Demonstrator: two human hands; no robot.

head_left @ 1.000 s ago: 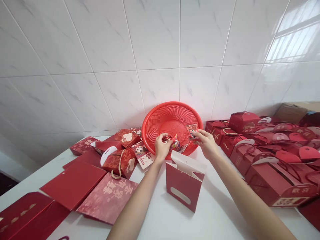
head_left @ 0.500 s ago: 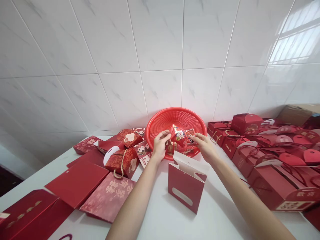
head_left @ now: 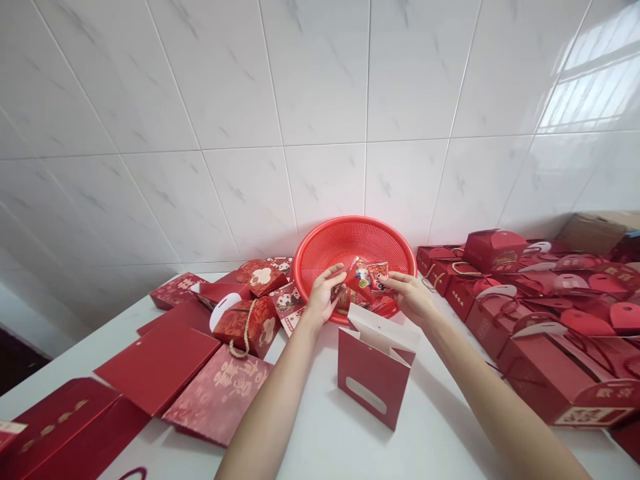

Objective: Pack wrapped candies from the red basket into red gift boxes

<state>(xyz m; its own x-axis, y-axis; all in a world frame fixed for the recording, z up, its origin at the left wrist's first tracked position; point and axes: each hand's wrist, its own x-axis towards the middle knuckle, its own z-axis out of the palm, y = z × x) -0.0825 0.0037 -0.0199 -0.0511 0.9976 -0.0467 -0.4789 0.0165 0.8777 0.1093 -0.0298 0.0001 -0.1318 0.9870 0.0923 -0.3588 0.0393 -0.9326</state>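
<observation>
My left hand [head_left: 324, 295] is closed, with thumb and forefinger at the near-left edge of a shiny red snack packet [head_left: 362, 275] with a cartoon print. My right hand [head_left: 409, 293] pinches a smaller red printed packet [head_left: 379, 272] that overlaps it. Both packets are over the red plastic colander basket [head_left: 320, 245], which leans toward the wall. A gold-and-red packet [head_left: 346, 297] shows below my left fingers; whether they touch it I cannot tell. In front of the basket, between my forearms, a red paper gift bag [head_left: 373, 380] stands upright with its white-lined top open.
Flat red gift bags [head_left: 157, 367] and small red boxes with rope handles [head_left: 250, 323] cover the table's left side. Rows of assembled red gift boxes [head_left: 555, 373] fill the right. A cardboard box [head_left: 593, 232] sits at the far right, and a tiled wall [head_left: 330, 180] borders the back.
The cartoon-print packet has tipped and shifted slightly right, closer against the small packet in my right hand. My left fingers have spread a little. The gift bag and basket have stayed put.
</observation>
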